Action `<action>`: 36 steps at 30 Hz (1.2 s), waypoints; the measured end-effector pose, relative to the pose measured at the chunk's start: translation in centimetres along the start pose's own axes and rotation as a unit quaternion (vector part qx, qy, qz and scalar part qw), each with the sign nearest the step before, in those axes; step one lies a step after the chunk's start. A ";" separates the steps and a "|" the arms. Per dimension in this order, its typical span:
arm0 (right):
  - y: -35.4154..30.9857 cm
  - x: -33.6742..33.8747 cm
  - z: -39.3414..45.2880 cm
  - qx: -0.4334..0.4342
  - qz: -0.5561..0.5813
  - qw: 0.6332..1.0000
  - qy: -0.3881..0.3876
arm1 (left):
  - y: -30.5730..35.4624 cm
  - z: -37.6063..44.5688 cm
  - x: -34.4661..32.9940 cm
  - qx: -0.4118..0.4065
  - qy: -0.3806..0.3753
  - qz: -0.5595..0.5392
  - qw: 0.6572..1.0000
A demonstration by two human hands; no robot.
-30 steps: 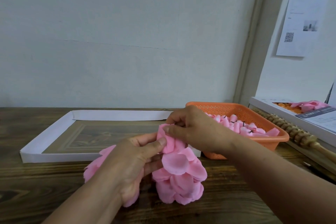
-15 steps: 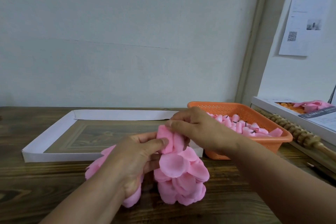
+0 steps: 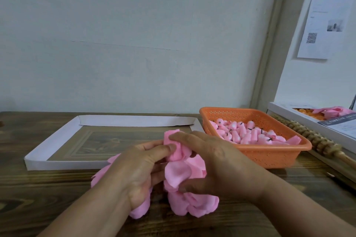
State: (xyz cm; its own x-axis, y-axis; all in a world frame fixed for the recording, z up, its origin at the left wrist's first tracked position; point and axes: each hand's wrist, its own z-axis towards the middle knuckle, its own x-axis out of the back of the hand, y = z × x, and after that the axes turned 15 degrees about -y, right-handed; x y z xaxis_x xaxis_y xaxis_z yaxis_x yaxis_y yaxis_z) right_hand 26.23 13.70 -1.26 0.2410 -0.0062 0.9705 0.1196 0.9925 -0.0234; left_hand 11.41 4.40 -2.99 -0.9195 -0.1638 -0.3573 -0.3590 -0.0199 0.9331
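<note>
Head view: soft rounded petals [image 3: 179, 174] between left hand [image 3: 138, 171], right hand [image 3: 215, 165]

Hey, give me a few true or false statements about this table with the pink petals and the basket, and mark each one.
1. Both the left hand and the right hand hold the pink petals. True.
2. The orange basket is empty. False: it holds pink buds.
3. The basket stands left of the white tray. False: it stands to the tray's right.
4. A wooden roller lies right of the basket. True.
</note>
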 end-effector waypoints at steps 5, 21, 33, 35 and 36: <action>-0.1 -0.1 0.3 0.012 0.008 0.996 0.086 | -0.1 -0.1 -0.1 0.002 -0.003 -0.012 1.000; -1.0 -0.7 1.4 -0.072 0.108 0.980 0.149 | -0.6 -0.6 -0.6 -0.005 -0.024 0.001 1.000; -1.1 -0.5 1.5 -0.078 0.129 0.975 0.162 | -0.7 -1.1 -1.0 -0.048 -0.019 0.025 0.998; -1.2 -0.6 1.4 -0.082 0.125 0.975 0.164 | -0.6 -1.1 -1.1 -0.047 -0.001 0.024 0.999; -1.2 -0.7 1.2 -0.083 0.137 0.972 0.169 | -0.6 -1.1 -1.2 -0.047 0.001 0.025 0.999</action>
State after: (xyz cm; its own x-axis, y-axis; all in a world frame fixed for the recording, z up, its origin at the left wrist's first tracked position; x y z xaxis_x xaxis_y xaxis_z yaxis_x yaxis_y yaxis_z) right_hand 24.71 12.65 -1.62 0.5859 0.1874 0.7884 0.1543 0.9293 -0.3356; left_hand 12.91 3.53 -3.04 -0.9355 -0.1698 -0.3100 -0.2956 -0.1048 0.9495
